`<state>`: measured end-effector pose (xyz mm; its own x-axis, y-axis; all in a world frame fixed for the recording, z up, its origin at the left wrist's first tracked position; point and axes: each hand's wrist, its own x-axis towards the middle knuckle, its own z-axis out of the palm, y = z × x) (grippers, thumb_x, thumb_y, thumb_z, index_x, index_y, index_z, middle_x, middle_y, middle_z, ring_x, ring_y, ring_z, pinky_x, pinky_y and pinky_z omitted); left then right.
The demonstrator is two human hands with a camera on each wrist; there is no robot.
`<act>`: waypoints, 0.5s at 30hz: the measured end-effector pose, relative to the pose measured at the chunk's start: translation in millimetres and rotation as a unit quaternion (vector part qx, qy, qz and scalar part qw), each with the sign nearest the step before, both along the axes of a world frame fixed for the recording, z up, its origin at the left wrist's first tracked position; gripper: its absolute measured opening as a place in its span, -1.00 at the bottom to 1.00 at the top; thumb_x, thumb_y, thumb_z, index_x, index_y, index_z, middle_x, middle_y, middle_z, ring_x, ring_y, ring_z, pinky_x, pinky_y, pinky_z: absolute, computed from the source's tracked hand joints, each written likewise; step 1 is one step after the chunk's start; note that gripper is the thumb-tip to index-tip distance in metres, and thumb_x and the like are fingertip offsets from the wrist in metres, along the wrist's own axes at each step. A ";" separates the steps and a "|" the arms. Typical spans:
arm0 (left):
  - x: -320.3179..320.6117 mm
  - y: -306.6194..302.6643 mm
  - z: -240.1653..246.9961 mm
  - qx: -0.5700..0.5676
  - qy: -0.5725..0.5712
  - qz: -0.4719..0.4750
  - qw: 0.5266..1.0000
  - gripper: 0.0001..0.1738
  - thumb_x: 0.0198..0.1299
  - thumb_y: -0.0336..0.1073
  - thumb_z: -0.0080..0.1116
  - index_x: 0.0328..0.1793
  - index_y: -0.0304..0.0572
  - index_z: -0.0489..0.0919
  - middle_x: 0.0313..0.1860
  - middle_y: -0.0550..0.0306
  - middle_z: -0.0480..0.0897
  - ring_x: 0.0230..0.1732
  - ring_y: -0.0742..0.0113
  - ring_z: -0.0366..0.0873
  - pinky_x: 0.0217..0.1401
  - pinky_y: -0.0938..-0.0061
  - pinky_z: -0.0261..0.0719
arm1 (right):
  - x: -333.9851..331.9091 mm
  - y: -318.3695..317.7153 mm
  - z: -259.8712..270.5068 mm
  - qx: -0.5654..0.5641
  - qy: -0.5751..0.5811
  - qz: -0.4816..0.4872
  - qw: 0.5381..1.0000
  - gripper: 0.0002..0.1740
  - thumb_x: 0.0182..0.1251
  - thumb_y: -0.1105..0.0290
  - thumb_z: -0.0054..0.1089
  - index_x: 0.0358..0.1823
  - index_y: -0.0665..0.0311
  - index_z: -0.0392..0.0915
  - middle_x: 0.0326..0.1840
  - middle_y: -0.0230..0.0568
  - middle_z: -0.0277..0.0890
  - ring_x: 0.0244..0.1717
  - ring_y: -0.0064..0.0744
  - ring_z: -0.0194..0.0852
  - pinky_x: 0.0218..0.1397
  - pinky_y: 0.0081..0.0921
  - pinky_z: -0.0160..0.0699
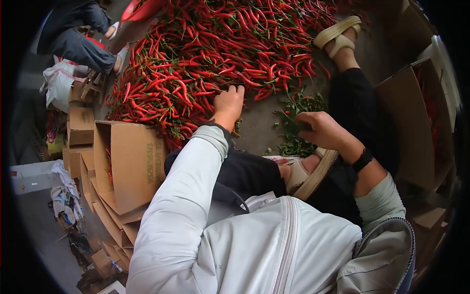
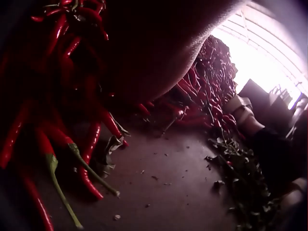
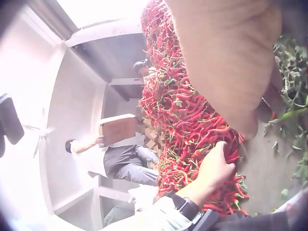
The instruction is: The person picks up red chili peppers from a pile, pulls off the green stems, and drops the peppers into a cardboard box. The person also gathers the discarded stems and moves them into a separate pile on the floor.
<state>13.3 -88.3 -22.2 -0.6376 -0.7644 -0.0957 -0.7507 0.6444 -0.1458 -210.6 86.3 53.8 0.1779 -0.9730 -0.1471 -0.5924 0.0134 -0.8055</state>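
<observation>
Red chili peppers (image 1: 210, 54) with green stems form a broad pile on the floor. At its near edge is the left hand (image 1: 229, 104), thumb and a finger apart in the right wrist view, with peppers close around it; its other fingertips are hidden. The right hand (image 1: 324, 130) hovers above a low heap of green leaves (image 1: 298, 105), its fingers bent. A small red spot shows by its fingertips; whether it grips anything cannot be made out. In the right wrist view, a green stem-like piece (image 3: 291, 114) lies beside its fingers.
Cardboard boxes stand at the left (image 1: 134, 164) and right (image 1: 409, 122), both with peppers inside. The wearer's sandaled feet (image 1: 313, 174) flank the leaves. Another person's legs (image 1: 83, 49) are at the upper left; a standing person holds a box (image 3: 118, 130) in the right wrist view.
</observation>
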 end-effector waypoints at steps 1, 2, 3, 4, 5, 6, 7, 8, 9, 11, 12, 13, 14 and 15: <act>-0.8 0.5 -0.5 0.011 0.001 0.008 1.000 -0.72 -0.04 -0.46 0.03 -0.14 -0.13 0.36 -0.19 -0.01 0.46 -0.30 0.00 0.58 -0.37 0.22 0.57 | -0.1 -0.1 -1.5 -0.002 0.021 0.016 1.000 -0.62 -0.09 0.45 0.23 -0.16 0.34 0.48 -0.39 0.01 0.49 -0.33 -0.05 0.49 -0.25 -0.33 0.44; -0.6 0.7 -2.2 0.021 0.003 0.016 1.000 -0.74 -0.03 -0.45 0.03 -0.15 -0.14 0.37 -0.18 -0.02 0.46 -0.30 0.00 0.57 -0.35 0.22 0.57 | -0.4 -0.2 -2.6 -0.005 0.042 0.033 0.999 -0.60 -0.11 0.49 0.23 -0.13 0.37 0.47 -0.35 0.01 0.50 -0.31 -0.08 0.50 -0.23 -0.36 0.46; 0.6 1.9 -3.5 0.019 0.003 0.014 1.000 -0.74 -0.03 -0.45 0.03 -0.15 -0.14 0.37 -0.18 -0.02 0.46 -0.30 0.00 0.57 -0.35 0.22 0.57 | -0.7 0.0 -3.2 -0.007 0.042 0.031 0.999 -0.60 -0.11 0.49 0.23 -0.13 0.37 0.47 -0.35 0.01 0.50 -0.31 -0.08 0.50 -0.23 -0.36 0.46; 2.8 4.4 -4.9 0.012 0.009 0.009 1.000 -0.80 0.00 -0.42 0.00 -0.19 -0.15 0.40 -0.23 -0.01 0.49 -0.32 0.01 0.59 -0.36 0.21 0.57 | -0.9 0.4 -3.8 -0.022 0.034 0.028 0.999 -0.62 -0.11 0.44 0.23 -0.17 0.34 0.48 -0.39 0.01 0.50 -0.31 -0.03 0.49 -0.24 -0.30 0.44; 4.9 6.9 -6.7 0.004 0.016 0.005 1.000 -0.85 0.03 -0.39 -0.02 -0.23 -0.16 0.43 -0.28 -0.01 0.52 -0.34 0.02 0.60 -0.37 0.20 0.57 | -1.3 0.5 -4.3 -0.037 0.027 0.025 0.999 -0.64 -0.11 0.39 0.24 -0.20 0.31 0.49 -0.42 0.02 0.49 -0.31 0.02 0.47 -0.24 -0.24 0.43; 6.9 9.7 -8.7 0.002 0.017 0.005 1.000 -0.85 0.03 -0.39 -0.02 -0.23 -0.16 0.43 -0.28 -0.01 0.52 -0.34 0.02 0.60 -0.37 0.20 0.57 | -2.0 0.5 -5.2 -0.039 0.028 0.025 0.999 -0.64 -0.11 0.39 0.24 -0.20 0.31 0.49 -0.42 0.02 0.49 -0.31 0.02 0.47 -0.24 -0.24 0.43; 9.1 12.6 -11.0 0.015 0.013 -0.004 1.000 -0.86 0.03 -0.39 -0.02 -0.25 -0.16 0.44 -0.30 -0.02 0.53 -0.34 0.02 0.60 -0.38 0.19 0.57 | -2.8 0.4 -6.7 -0.041 0.036 0.024 0.998 -0.64 -0.11 0.38 0.24 -0.20 0.31 0.49 -0.42 0.02 0.50 -0.30 0.02 0.47 -0.23 -0.24 0.43; 9.8 15.3 -10.1 0.029 0.009 -0.013 0.999 -0.88 0.02 -0.38 -0.01 -0.27 -0.17 0.45 -0.31 -0.04 0.53 -0.35 0.01 0.60 -0.39 0.18 0.57 | -3.2 0.6 -7.9 -0.042 0.043 0.024 0.998 -0.63 -0.11 0.37 0.24 -0.20 0.31 0.49 -0.41 0.02 0.50 -0.30 0.02 0.48 -0.22 -0.23 0.43; 11.3 15.9 -8.2 0.053 0.022 -0.014 0.998 -0.87 0.02 -0.37 -0.01 -0.28 -0.18 0.45 -0.30 -0.05 0.54 -0.31 -0.04 0.58 -0.32 0.15 0.56 | -2.8 0.8 -8.0 -0.043 0.043 0.024 0.998 -0.63 -0.11 0.37 0.24 -0.20 0.31 0.49 -0.41 0.02 0.50 -0.30 0.02 0.48 -0.22 -0.23 0.43; 13.6 16.3 -2.4 0.067 0.035 -0.007 0.997 -0.86 0.01 -0.38 -0.03 -0.28 -0.19 0.44 -0.29 -0.05 0.53 -0.27 -0.07 0.56 -0.27 0.15 0.54 | -2.6 1.1 -8.5 -0.034 0.062 0.030 0.997 -0.60 -0.11 0.48 0.24 -0.14 0.36 0.48 -0.33 0.01 0.51 -0.28 -0.05 0.50 -0.21 -0.34 0.46; 14.5 16.9 1.9 0.081 0.048 0.000 0.996 -0.86 0.00 -0.39 -0.04 -0.27 -0.20 0.43 -0.28 -0.05 0.52 -0.24 -0.09 0.53 -0.23 0.15 0.52 | -2.5 1.7 -9.7 -0.032 0.062 0.031 0.997 -0.60 -0.11 0.48 0.24 -0.14 0.36 0.48 -0.33 0.01 0.51 -0.28 -0.05 0.50 -0.21 -0.34 0.46; 15.6 16.9 6.7 0.077 0.078 0.018 0.994 -0.83 -0.03 -0.36 0.02 -0.26 -0.18 0.48 -0.29 -0.06 0.56 -0.24 -0.10 0.53 -0.20 0.17 0.50 | -2.6 1.7 -11.1 -0.042 0.055 0.030 0.997 -0.60 -0.11 0.49 0.24 -0.14 0.36 0.48 -0.34 0.01 0.51 -0.29 -0.05 0.50 -0.22 -0.34 0.46; 17.6 16.3 12.7 0.078 0.078 0.017 0.994 -0.83 -0.03 -0.36 0.02 -0.26 -0.18 0.48 -0.29 -0.06 0.56 -0.24 -0.10 0.53 -0.20 0.17 0.50 | -2.9 1.3 -11.3 -0.053 0.048 0.028 0.997 -0.60 -0.11 0.49 0.24 -0.14 0.35 0.48 -0.35 0.01 0.51 -0.30 -0.05 0.50 -0.23 -0.34 0.46; 20.3 15.9 20.0 0.111 0.139 0.040 0.983 -0.80 -0.04 -0.34 0.08 -0.24 -0.17 0.50 -0.31 -0.07 0.57 -0.25 -0.08 0.53 -0.21 0.20 0.50 | -2.8 1.4 -9.7 -0.052 0.047 0.027 0.997 -0.60 -0.11 0.49 0.24 -0.14 0.35 0.48 -0.35 0.01 0.51 -0.30 -0.05 0.50 -0.23 -0.34 0.46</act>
<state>33.5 -72.3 -2.2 -0.6011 -0.7933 -0.0965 -0.7914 0.5743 0.2093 -213.4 87.8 44.0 0.2210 -0.9732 -0.0639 -0.6634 -0.1020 -0.7413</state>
